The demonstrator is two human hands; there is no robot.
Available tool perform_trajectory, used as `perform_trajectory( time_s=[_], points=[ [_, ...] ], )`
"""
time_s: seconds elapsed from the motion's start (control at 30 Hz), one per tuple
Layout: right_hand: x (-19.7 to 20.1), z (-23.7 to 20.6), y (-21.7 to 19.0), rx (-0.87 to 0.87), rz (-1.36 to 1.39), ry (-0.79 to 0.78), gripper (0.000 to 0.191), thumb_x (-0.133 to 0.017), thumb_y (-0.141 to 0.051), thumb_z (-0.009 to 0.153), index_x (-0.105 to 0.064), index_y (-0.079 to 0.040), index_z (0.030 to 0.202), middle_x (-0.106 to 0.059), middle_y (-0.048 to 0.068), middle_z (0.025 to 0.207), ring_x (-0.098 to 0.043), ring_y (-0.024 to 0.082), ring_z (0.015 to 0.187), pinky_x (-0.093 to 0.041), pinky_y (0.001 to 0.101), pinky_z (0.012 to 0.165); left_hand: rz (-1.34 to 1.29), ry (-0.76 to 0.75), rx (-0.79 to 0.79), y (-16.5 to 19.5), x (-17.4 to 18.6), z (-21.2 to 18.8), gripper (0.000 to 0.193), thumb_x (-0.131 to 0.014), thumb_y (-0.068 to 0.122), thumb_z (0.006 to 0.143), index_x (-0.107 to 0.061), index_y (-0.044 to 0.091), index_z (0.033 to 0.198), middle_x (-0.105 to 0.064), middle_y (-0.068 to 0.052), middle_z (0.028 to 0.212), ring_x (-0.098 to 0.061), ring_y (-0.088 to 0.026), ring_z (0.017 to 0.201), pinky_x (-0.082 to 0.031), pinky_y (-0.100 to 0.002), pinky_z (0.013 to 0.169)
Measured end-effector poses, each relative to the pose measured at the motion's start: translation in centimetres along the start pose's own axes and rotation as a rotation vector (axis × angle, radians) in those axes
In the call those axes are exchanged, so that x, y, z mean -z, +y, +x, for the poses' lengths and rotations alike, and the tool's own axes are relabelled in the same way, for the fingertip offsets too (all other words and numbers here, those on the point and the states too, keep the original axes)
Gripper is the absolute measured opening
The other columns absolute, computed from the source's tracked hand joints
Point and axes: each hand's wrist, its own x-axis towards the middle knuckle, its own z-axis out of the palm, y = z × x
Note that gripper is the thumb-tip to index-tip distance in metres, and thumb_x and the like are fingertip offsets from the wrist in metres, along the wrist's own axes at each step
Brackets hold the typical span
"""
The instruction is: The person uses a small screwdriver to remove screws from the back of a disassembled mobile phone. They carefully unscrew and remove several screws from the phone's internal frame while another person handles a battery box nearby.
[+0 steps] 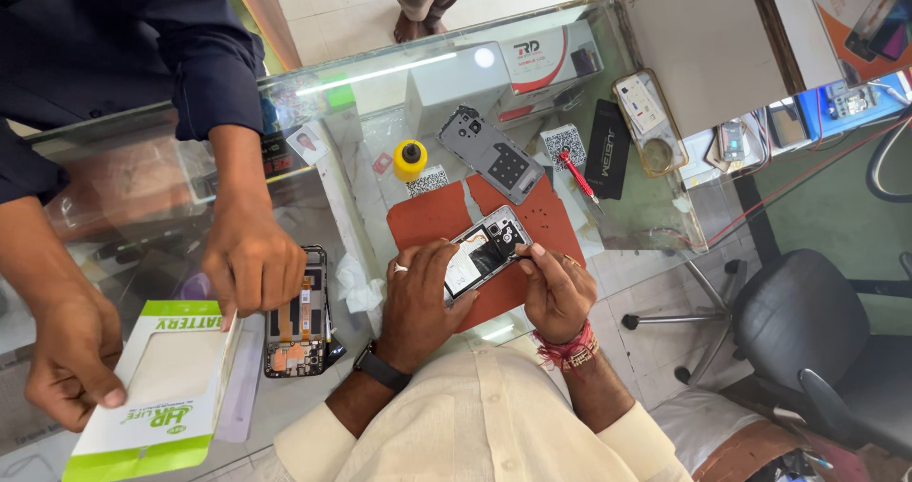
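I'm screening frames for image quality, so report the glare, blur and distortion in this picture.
Head view: a bright strip of lamp glare runs across the glass counter top, with a round spot beside it. The opened phone with exposed insides, held by the left hand and right hand, is sharp. The wide lens bends the counter edges. Lighting is even, shadows soft.
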Motion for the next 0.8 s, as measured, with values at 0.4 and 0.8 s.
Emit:
perform_trajectory(
  time_s=[0.4, 0.8],
  points=[
    [0.0, -0.6, -1.0, 0.026, 0.061, -0.029, 0.034, -0.061, 0.010, 0.099, -0.055, 0.002, 0.131, -0.074, 0.020, 0.114, -0.075, 0.024, 0.087, -0.059, 0.0316, 0.072, -0.005, 0.044, -0.054, 0.4, 0.5, -0.7, 0.075, -0.088, 0.023, 0.069, -0.054, 0.004, 0.133, -0.060, -0.014, 0.132, -0.055, -0.034, 0.120, -0.039, -0.051, 0.104],
    [0.9, -0.3, -1.3, -0.012, -0.141, 0.043, 0.038, -0.084, 0.002, 0.084, -0.067, 0.000, 0.118, -0.072, 0.014, 0.089, -0.066, 0.022, 0.072, -0.051, 0.0341, 0.061, 0.012, 0.044, -0.019, 0.9, 0.0, -0.9, 0.071, -0.086, 0.022, 0.069, -0.055, 0.006, 0.131, -0.060, -0.012, 0.132, -0.055, -0.034, 0.120, -0.039, -0.051, 0.104]
  ],
)
